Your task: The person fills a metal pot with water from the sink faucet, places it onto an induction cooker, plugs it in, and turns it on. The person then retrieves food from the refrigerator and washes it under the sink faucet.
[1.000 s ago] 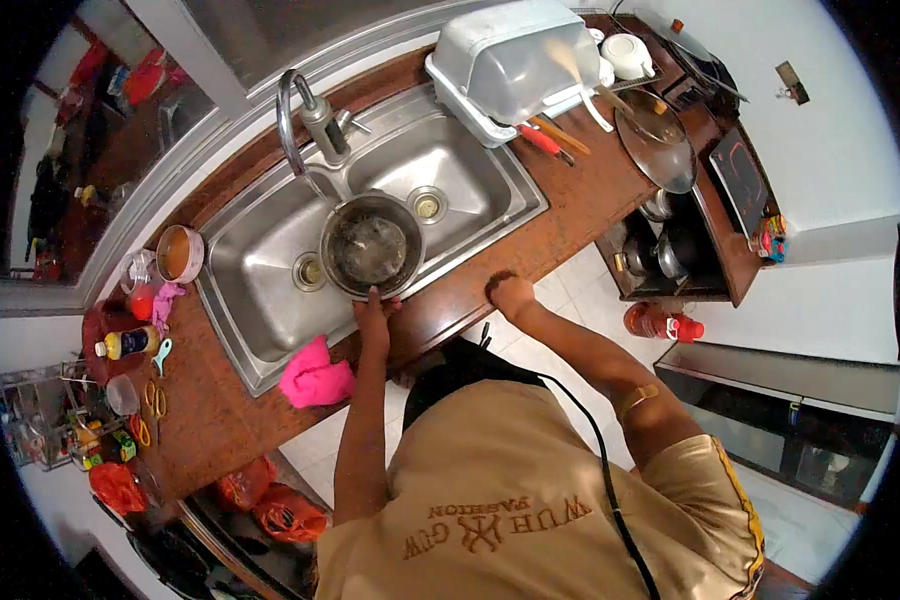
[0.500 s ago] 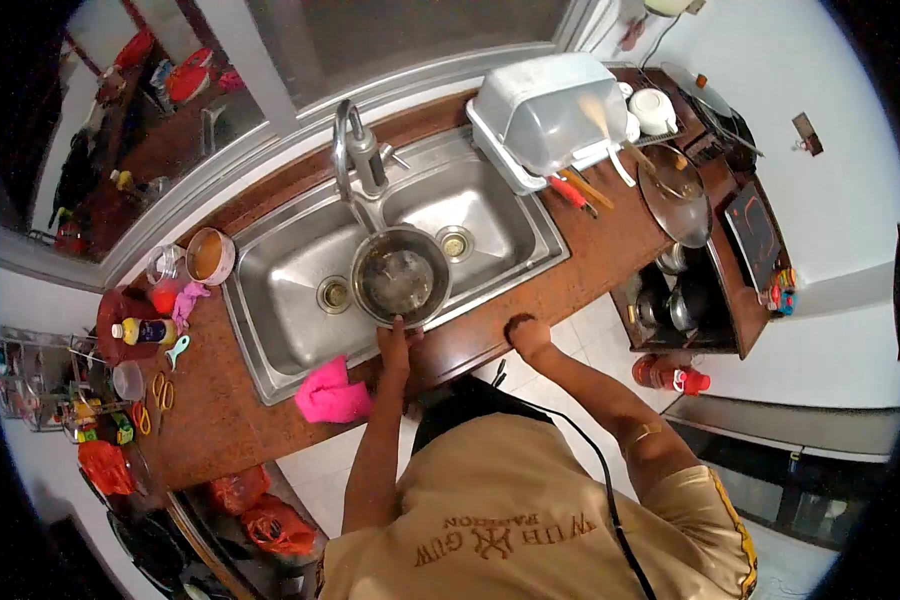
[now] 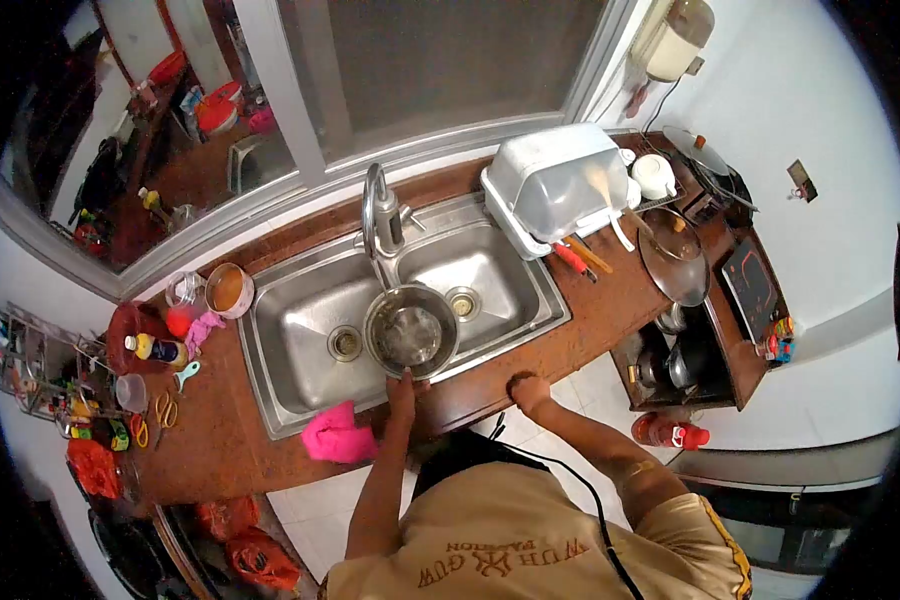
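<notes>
A round metal pot (image 3: 448,338) sits over the divider of the double-bowl steel sink (image 3: 280,400), below the faucet (image 3: 372,205). Clear, rippled liquid shows inside it. My left hand (image 3: 403,393) is closed on the pot's near side; its fingers are partly hidden, as is any handle there. My right hand (image 3: 530,390) rests curled in a fist at the counter's front edge, apart from the pot, with nothing visible in it. Just left of my left forearm, a bright pink cloth (image 3: 338,434) lies on the counter by the sink's front rim.
A white dish box with a clear cover (image 3: 560,190) stands right of the sink, with a red-handled utensil (image 3: 572,258) before it. A glass lid (image 3: 675,270) lies farther right. Scissors (image 3: 165,410), a yellow bottle (image 3: 157,349) and a tub (image 3: 230,290) are on the left.
The camera view has tilted up, so the whole scene sits lower in the picture. Both hands and the pot keep their places relative to the sink and counter.
</notes>
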Demonstrator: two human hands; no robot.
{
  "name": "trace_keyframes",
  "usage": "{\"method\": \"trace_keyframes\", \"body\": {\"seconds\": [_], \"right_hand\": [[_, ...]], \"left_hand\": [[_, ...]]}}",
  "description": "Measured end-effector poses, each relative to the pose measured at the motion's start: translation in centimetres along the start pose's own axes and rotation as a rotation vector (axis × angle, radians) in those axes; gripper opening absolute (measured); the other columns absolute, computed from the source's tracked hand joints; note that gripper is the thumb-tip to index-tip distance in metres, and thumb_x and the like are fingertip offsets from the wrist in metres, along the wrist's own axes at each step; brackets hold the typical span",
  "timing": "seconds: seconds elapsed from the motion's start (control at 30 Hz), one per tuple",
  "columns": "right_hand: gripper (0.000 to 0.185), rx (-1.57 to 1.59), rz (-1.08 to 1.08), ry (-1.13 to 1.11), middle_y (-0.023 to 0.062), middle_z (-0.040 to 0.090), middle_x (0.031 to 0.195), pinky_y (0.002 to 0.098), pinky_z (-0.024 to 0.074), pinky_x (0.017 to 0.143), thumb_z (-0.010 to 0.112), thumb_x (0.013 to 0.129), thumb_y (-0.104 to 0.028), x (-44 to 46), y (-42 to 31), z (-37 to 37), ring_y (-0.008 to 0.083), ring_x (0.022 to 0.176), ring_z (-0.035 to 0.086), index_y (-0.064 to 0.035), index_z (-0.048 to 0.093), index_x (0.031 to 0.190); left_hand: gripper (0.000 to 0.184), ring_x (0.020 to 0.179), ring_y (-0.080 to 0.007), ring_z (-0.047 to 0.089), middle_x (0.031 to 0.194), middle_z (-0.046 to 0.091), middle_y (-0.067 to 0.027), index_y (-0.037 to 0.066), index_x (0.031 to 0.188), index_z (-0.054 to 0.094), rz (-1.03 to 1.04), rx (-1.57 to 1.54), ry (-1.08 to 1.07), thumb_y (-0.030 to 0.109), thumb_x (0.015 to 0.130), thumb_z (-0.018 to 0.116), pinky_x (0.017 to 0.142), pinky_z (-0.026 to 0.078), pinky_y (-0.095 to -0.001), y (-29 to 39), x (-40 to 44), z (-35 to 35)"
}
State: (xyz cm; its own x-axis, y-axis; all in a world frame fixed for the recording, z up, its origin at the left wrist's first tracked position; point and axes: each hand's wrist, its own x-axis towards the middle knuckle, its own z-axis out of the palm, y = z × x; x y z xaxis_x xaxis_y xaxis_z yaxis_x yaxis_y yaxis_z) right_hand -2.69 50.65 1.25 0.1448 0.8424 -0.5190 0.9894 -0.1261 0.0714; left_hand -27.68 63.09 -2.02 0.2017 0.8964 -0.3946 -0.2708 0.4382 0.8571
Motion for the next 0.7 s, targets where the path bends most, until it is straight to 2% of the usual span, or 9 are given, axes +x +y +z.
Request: {"method": "trace_keyframes", "body": {"seconds": [0.17, 0.23, 0.33, 0.4, 0.5, 0.53, 0.6, 0.67, 0.7], "right_hand": [[0.019, 0.057, 0.018, 0.0, 0.0111, 0.065, 0.1, 0.0371, 0.0523, 0.07, 0.056, 0.078, -0.013, -0.7, -0.4, -1.3, 0.0257, 0.089, 0.064, -0.0073, 0.067, 0.092], [0.019, 0.047, 0.011, -0.053, 0.0111, 0.065, 0.101, 0.0368, 0.0526, 0.069, 0.056, 0.078, -0.012, -0.5, -0.3, -1.4, 0.0255, 0.09, 0.064, -0.0074, 0.067, 0.093], [0.019, 0.073, 0.09, -0.057, 0.0108, 0.065, 0.099, 0.0366, 0.0529, 0.068, 0.055, 0.078, -0.011, -0.2, -0.4, -0.6, 0.0253, 0.089, 0.064, -0.0081, 0.067, 0.093], [0.019, -0.022, -0.019, 0.001, 0.0101, 0.065, 0.098, 0.0363, 0.0531, 0.067, 0.056, 0.078, -0.012, 0.4, -0.1, 0.4, 0.0248, 0.086, 0.065, -0.0087, 0.067, 0.092], [0.018, -0.037, 0.004, 0.018, 0.0098, 0.066, 0.098, 0.0361, 0.0531, 0.067, 0.06, 0.077, -0.016, 0.1, -0.1, 0.7, 0.0241, 0.086, 0.065, -0.0092, 0.067, 0.092], [0.018, -0.039, -0.003, 0.01, 0.0098, 0.066, 0.098, 0.0361, 0.0531, 0.067, 0.06, 0.077, -0.016, -0.5, -0.2, -0.4, 0.0241, 0.086, 0.065, -0.0092, 0.067, 0.092], [0.021, -0.021, -0.043, -0.086, 0.008, 0.067, 0.097, 0.037, 0.0526, 0.068, 0.051, 0.082, -0.014, -1.3, -0.5, -2.2, 0.0242, 0.086, 0.065, -0.0103, 0.069, 0.092], [0.021, -0.017, -0.031, -0.083, 0.0078, 0.067, 0.097, 0.0366, 0.0526, 0.068, 0.051, 0.082, -0.014, -1.0, -0.5, -1.7, 0.024, 0.086, 0.065, -0.0101, 0.069, 0.091], [0.021, -0.011, -0.008, -0.072, 0.0077, 0.067, 0.097, 0.0362, 0.0525, 0.069, 0.051, 0.082, -0.014, -0.9, -0.5, -1.6, 0.0238, 0.087, 0.065, -0.0099, 0.069, 0.091]], "left_hand": [[0.035, 0.059, -0.0204, 0.06, 0.096, 0.057, -0.0126, 0.0, 0.12, 0.035, 0.055, 0.003, -0.069, 0.013, 0.09, 0.048, 0.05, 0.055, -0.029, -2.3, 1.3, -1.6], [0.036, 0.061, -0.0212, 0.061, 0.097, 0.057, -0.0128, 0.001, 0.121, 0.036, 0.019, -0.032, -0.006, 0.014, 0.09, 0.05, 0.049, 0.056, -0.0299, -2.5, 1.2, -1.5], [0.035, 0.063, -0.0217, 0.062, 0.097, 0.057, -0.0137, 0.001, 0.119, 0.037, -0.029, -0.064, -0.016, 0.014, 0.089, 0.051, 0.048, 0.056, -0.0306, -3.3, 2.0, -2.0], [0.035, 0.063, -0.0218, 0.062, 0.095, 0.058, -0.0139, 0.001, 0.119, 0.038, -0.011, -0.083, -0.002, 0.015, 0.089, 0.051, 0.048, 0.056, -0.0303, -3.1, 1.8, -1.7], [0.035, 0.064, -0.0218, 0.062, 0.092, 0.058, -0.014, 0.001, 0.118, 0.039, 0.002, -0.091, -0.025, 0.016, 0.089, 0.052, 0.049, 0.056, -0.0295, -1.8, 0.7, -1.5], [0.035, 0.065, -0.0216, 0.062, 0.091, 0.059, -0.0138, 0.001, 0.118, 0.039, 0.005, -0.079, -0.07, 0.017, 0.089, 0.052, 0.049, 0.056, -0.029, -1.7, 0.6, -1.5], [0.034, 0.066, -0.021, 0.062, 0.091, 0.059, -0.0134, 0.002, 0.117, 0.039, -0.046, -0.028, -0.083, 0.017, 0.09, 0.052, 0.049, 0.056, -0.0282, -1.3, 0.6, -1.7], [0.033, 0.066, -0.0204, 0.062, 0.09, 0.059, -0.0129, 0.002, 0.116, 0.04, -0.092, 0.021, -0.098, 0.018, 0.09, 0.052, 0.049, 0.055, -0.0274, -1.0, 0.6, -1.6], [0.032, 0.064, -0.0196, 0.062, 0.088, 0.059, -0.0125, 0.002, 0.116, 0.04, -0.03, -0.031, -0.048, 0.018, 0.09, 0.052, 0.049, 0.055, -0.0271, -0.6, 0.1, -0.9]]}}
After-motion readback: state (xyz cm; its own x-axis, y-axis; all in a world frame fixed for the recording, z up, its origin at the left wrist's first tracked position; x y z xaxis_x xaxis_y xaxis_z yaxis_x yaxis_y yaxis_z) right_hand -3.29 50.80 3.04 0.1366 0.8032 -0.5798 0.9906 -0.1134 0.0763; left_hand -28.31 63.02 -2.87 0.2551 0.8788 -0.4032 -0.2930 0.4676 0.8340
